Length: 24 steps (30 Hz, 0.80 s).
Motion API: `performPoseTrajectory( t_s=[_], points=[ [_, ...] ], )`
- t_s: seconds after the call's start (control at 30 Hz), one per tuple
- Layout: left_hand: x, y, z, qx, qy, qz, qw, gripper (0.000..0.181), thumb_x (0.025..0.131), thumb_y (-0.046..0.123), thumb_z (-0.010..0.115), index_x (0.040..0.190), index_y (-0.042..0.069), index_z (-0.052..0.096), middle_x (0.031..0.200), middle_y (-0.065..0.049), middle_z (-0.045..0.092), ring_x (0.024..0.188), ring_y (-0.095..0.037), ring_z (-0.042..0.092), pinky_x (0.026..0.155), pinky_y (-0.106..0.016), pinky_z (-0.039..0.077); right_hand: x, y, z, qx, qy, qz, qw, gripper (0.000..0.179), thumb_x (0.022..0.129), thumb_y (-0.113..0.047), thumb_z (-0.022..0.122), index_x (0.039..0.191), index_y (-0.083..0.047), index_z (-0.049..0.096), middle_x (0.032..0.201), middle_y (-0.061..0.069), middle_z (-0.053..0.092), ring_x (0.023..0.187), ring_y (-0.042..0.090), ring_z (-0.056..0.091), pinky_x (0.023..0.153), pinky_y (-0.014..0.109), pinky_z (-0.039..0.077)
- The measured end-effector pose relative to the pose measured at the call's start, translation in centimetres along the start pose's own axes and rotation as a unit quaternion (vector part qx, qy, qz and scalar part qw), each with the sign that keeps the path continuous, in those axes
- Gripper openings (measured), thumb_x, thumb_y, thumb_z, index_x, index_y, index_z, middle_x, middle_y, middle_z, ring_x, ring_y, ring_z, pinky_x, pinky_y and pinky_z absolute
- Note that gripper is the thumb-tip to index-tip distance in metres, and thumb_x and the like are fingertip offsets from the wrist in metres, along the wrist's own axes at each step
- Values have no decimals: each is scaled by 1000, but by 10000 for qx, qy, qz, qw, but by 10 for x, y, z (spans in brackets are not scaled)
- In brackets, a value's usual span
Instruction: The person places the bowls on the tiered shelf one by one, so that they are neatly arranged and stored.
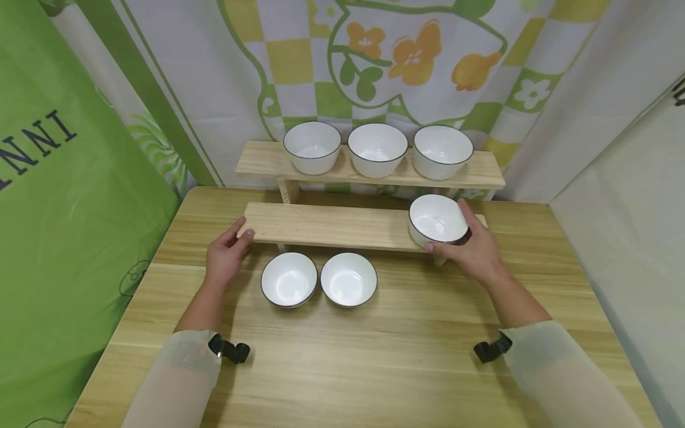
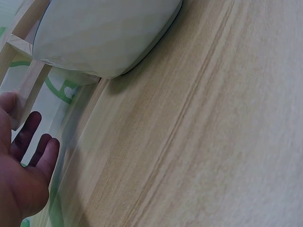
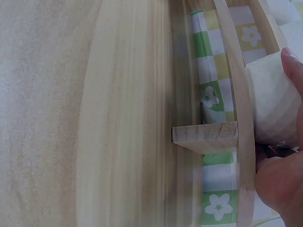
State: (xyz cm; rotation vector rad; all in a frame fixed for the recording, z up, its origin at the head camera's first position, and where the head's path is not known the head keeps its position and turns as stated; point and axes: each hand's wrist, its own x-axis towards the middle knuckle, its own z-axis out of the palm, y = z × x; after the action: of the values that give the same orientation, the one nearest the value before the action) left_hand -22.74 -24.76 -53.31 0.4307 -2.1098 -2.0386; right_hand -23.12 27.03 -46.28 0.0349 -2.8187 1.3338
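My right hand (image 1: pixel 478 252) grips a white bowl (image 1: pixel 436 219) with a dark rim, thumb at its near side and fingers around its right side. This bowl sits upright at the right end of the lower wooden shelf (image 1: pixel 326 224); the right wrist view shows its faceted outer wall (image 3: pixel 274 99). At the shelf's left end is my left hand (image 1: pixel 226 252), its thumb touching the board's end and its other fingers loosely extended. Two matching bowls stand side by side on the table in front of the shelf, a left one (image 1: pixel 289 279) and a right one (image 1: pixel 349 279).
Three more white bowls, left (image 1: pixel 313 147), middle (image 1: pixel 377 150) and right (image 1: pixel 442 151), line the upper shelf (image 1: pixel 257 159) behind. Both shelves stand on a wood-grain table (image 1: pixel 374 368). A patterned curtain (image 1: pixel 299 59) hangs at the back, and green fabric (image 1: pixel 69 208) at the left.
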Motion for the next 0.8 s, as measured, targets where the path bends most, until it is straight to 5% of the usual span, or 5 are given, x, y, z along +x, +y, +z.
performPoseTrajectory(
  t_s=[0.17,0.4,0.6,0.8],
  points=[
    [1,0,0,-122,88,9,9999,55,93,28,82,143,17,64,107,5,73,74,-2,59,77,-17,57,2,-1,0,-3,-119,-53,9999,128,74,-45,95,169,-23,12,166,23,30,150,42,30,120,63,26],
    [2,-1,0,-69,24,-6,10000,56,93,28,81,144,17,62,146,-6,60,87,1,65,81,-16,57,3,1,-1,471,-364,-47,9982,133,77,-40,94,168,-24,-1,172,17,14,155,36,18,124,56,20],
    [1,0,1,-9,-30,-35,10000,55,95,28,79,146,17,61,152,-6,55,96,2,66,84,-16,56,0,9,-5,857,-451,-219,9951,137,75,-23,97,168,-19,-4,173,13,4,157,32,12,126,48,18],
    [2,-2,0,-10,13,-4,10000,56,94,29,80,146,16,61,151,-7,56,94,1,66,83,-15,56,-1,18,-10,1017,-418,-372,9932,131,73,-13,97,168,-13,6,173,12,12,157,30,13,127,46,16]
  ],
)
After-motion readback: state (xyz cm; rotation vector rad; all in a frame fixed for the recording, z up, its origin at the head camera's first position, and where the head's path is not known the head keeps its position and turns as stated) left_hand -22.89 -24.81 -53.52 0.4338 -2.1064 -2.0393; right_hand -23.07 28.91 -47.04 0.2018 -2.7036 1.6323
